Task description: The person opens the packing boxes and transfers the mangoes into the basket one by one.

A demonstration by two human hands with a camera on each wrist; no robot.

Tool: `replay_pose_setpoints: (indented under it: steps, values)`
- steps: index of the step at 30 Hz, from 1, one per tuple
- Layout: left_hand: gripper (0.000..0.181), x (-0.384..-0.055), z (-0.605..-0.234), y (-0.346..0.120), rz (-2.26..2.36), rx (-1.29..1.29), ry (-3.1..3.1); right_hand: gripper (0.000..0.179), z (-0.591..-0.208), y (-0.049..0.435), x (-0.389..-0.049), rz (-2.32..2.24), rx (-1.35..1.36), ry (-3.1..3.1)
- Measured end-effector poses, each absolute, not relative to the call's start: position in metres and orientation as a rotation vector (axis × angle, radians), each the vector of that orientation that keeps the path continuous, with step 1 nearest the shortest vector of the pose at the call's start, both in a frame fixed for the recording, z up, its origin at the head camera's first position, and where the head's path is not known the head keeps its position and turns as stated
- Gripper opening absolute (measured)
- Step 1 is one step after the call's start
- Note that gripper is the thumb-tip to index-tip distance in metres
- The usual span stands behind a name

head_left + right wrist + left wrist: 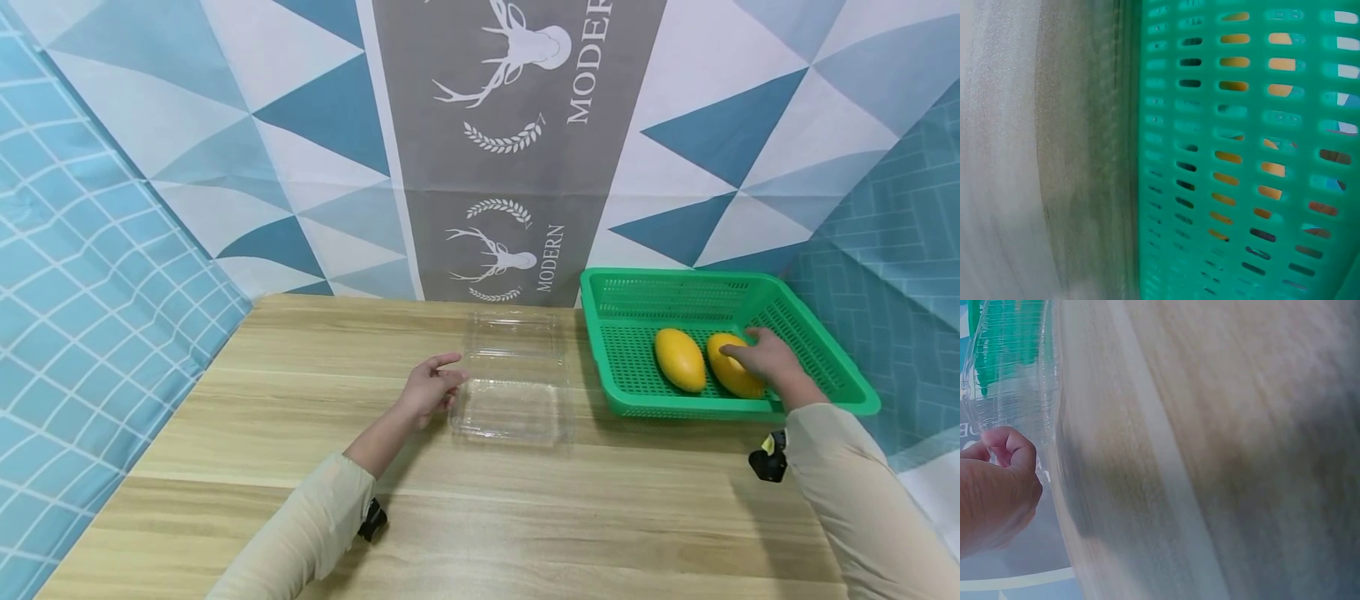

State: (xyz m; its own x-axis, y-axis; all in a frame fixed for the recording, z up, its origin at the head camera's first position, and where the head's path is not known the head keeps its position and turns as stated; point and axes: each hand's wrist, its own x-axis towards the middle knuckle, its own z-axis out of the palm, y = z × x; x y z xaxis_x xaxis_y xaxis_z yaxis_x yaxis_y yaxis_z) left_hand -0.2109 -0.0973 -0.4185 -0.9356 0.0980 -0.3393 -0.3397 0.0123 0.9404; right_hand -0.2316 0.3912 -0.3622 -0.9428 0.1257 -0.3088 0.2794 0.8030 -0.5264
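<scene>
A clear plastic clamshell box (pixel 510 408) lies with its lid folded back on the wooden table. At its left side, my left hand (pixel 429 390) holds the rim with bent fingers; the left wrist view shows the curled index finger against the clear wall (pixel 1016 403). Two yellow mangoes sit side by side in a green plastic basket (pixel 622 400). My right hand (pixel 772 362) reaches over the basket's near rim and grips the right mango (pixel 731 375), partly covering it. The left mango (pixel 680 360) is untouched. In the right wrist view, the slotted basket wall (pixel 1250 125) hides most of the hand.
Wood-grain table (pixel 480 517) stretches in front of both arms. Behind it hangs a patterned cloth (pixel 502 167) with deer heads and triangles. Blue cloths stand at the left (pixel 90 275) and right sides. The basket's raised rim lies beneath the right wrist.
</scene>
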Motion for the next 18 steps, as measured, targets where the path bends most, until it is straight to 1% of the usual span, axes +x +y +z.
replay_pose_setpoints:
  steps: [11, 18]
  values:
    - [0.049, -0.212, -0.422, -0.097, 2.001, -0.262, 1.998, 0.078, -0.356, 0.382, -0.232, -0.821, 0.323, 2.795]
    - [0.044, -0.215, -0.422, -0.097, 1.997, -0.298, 2.008, 0.08, -0.354, 0.377, -0.233, -0.865, 0.351, 2.831]
